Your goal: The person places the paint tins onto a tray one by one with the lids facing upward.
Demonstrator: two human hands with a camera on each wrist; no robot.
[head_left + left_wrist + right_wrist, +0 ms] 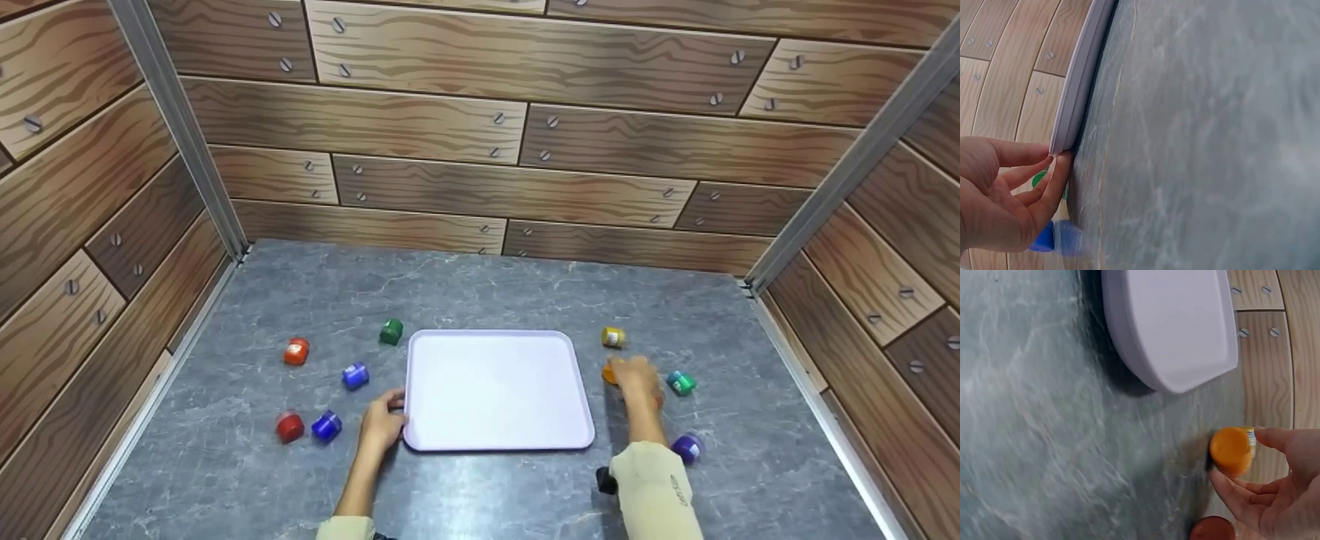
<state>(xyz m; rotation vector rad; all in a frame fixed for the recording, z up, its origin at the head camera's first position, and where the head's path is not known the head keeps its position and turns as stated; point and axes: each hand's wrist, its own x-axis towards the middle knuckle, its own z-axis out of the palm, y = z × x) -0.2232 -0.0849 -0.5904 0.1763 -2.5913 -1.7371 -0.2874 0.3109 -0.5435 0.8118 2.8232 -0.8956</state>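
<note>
A pale lavender tray [499, 390] lies flat on the grey marbled surface. At its near left corner my left hand [382, 424] pinches the rim, the thumb against the edge [1064, 132] in the left wrist view. Right of the tray, my right hand [637, 379] holds a small orange paint jar [1231, 449] between thumb and fingers, low over the surface. Just beyond it lies a yellow jar [613, 337]. A teal-green jar [682, 382] is to the right of that hand, and a red-orange jar [1213, 530] shows partly, mostly hidden by the hand in the head view.
Left of the tray are a dark green jar [391, 331], an orange-red jar [296, 350], a red jar [289, 427], and two blue jars, one upper [355, 375] and one lower [327, 426]. A purple jar [687, 448] lies near the right sleeve. Wood-patterned walls [420, 127] enclose the surface.
</note>
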